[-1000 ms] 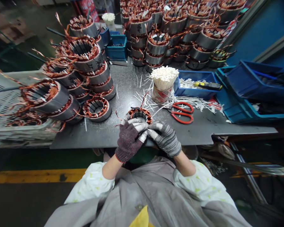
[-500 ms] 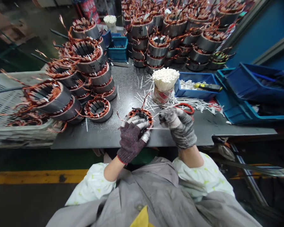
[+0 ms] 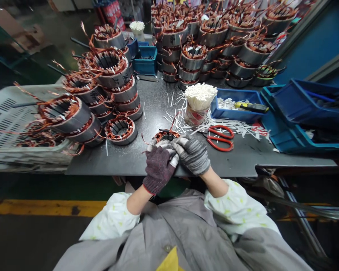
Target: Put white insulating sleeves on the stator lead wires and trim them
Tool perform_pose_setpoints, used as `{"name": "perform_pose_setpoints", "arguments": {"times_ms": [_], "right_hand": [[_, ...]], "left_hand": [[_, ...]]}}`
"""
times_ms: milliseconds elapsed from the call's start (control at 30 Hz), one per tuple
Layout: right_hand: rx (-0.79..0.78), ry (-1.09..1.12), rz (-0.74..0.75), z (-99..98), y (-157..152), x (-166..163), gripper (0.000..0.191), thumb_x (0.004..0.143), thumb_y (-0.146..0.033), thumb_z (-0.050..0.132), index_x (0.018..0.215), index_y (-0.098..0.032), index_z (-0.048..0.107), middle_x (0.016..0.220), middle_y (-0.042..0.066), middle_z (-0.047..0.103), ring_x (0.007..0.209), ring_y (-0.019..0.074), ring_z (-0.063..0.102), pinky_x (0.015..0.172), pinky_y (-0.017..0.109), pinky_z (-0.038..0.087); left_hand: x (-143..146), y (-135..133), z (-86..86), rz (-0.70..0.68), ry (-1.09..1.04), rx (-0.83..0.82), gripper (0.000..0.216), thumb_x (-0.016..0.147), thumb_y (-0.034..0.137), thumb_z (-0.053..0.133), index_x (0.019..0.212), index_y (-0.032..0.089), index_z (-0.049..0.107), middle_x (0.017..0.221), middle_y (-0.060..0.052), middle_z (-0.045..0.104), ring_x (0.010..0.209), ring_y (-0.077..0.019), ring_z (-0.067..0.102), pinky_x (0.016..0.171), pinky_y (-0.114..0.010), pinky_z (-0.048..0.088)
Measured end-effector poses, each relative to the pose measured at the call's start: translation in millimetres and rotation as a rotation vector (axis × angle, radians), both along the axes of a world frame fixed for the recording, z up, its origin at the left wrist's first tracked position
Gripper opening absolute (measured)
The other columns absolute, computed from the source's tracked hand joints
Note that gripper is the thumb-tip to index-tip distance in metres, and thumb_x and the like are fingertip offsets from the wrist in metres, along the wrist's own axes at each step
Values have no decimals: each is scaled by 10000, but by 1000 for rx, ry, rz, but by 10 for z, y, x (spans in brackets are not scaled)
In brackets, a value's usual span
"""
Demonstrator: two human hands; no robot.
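A motor stator (image 3: 166, 135) with copper windings sits at the table's front edge, its near side covered by my hands. My left hand (image 3: 159, 163), in a dark purple glove with pale fingertips, is closed on the stator's near left rim. Beside it, my right hand (image 3: 194, 153), in a grey striped glove, has its fingers pinched together at the stator's near right rim, touching the left fingers. Whatever the right fingers hold is hidden. Red-handled scissors (image 3: 222, 138) lie right of my right hand. Behind them stands a tub of white ties (image 3: 198, 107), with loose ties (image 3: 237, 125) scattered around it.
Another stator (image 3: 120, 130) rests to the left, by stacked stators (image 3: 117, 81) and a pale plastic crate (image 3: 5, 131). More stators (image 3: 193, 56) are piled at the back. A blue tray (image 3: 237, 113) holds a yellow-and-black cutter (image 3: 251, 107). Blue bins (image 3: 316, 139) stand at the right.
My right hand has moved left from beside the scissors to the stator. The white tie that ran between them is out of sight, and the scissors are uncovered. My left hand stays on the stator.
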State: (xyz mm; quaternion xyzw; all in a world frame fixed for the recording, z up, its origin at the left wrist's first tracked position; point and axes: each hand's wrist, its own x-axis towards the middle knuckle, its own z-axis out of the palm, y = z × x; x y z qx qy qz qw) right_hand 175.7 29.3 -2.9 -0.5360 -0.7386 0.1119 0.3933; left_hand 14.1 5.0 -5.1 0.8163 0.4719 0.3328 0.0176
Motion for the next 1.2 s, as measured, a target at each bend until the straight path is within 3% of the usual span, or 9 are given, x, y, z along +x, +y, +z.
{"name": "perform_pose_setpoints", "arguments": {"times_ms": [100,167,367,600,700,800,867,1033,1200], "right_hand": [[-81,130,98,-48,-185,21,331,973,-305,510,1248,-224,675,1187,85,725,1079,241,671,975,363,522],[-143,151,184,-73,-259,9,370,959,-293,522,1307,-241,639,1286,81,688,1162,246,646,1044,390,496],[-257,174,236,-67,-10,-7,178,914,-284,564,944,-213,724,1138,89,727,1077,247,677,977,403,525],[-345,353,601,19,267,436,257,856,-363,684,1065,-221,725,1173,61,713,1098,220,667,965,374,530],[-354,515,306,80,456,747,303,827,-413,703,1051,-211,722,984,38,745,923,194,688,858,344,559],[-111,652,-251,160,790,963,234,825,-423,659,848,-192,695,864,42,729,830,185,660,852,359,546],[22,677,-419,209,1026,1004,237,780,-424,683,829,-192,675,871,50,726,838,191,651,876,377,536],[116,601,-342,310,1307,959,299,730,-497,721,783,-206,673,861,49,726,858,194,651,873,365,538],[86,933,-265,412,1059,1016,319,792,-512,698,867,-212,620,753,-10,679,576,119,603,588,299,556]], "left_hand": [[-229,-63,86,-46,82,69,284,934,261,558,1208,249,635,1255,-74,695,1311,-291,545,1213,-624,173],[-399,-55,95,3,153,116,371,915,209,536,1274,253,617,1270,-93,682,1277,-309,554,1177,-644,211],[-559,165,74,-95,369,56,259,855,225,590,1075,301,702,1095,-79,709,1040,-305,582,911,-531,429],[-522,191,179,-348,261,175,329,889,183,501,1180,258,635,1290,-90,657,1347,-306,494,1133,-580,375],[-577,220,120,-395,191,135,397,892,176,538,1280,258,570,1317,-88,658,1338,-292,531,1147,-568,378],[-547,231,46,-391,161,167,375,911,145,522,1261,266,577,1231,-66,701,1255,-270,593,1086,-507,429],[-477,198,23,-332,169,180,326,918,154,526,1218,258,601,1203,-68,712,1214,-280,610,1040,-495,444],[-327,93,54,-179,281,261,261,917,178,534,1152,229,636,1184,-84,726,1150,-310,632,978,-511,441],[-377,141,100,-267,348,257,352,864,131,502,1178,207,640,1255,-110,696,1253,-325,577,1057,-546,410]]}}
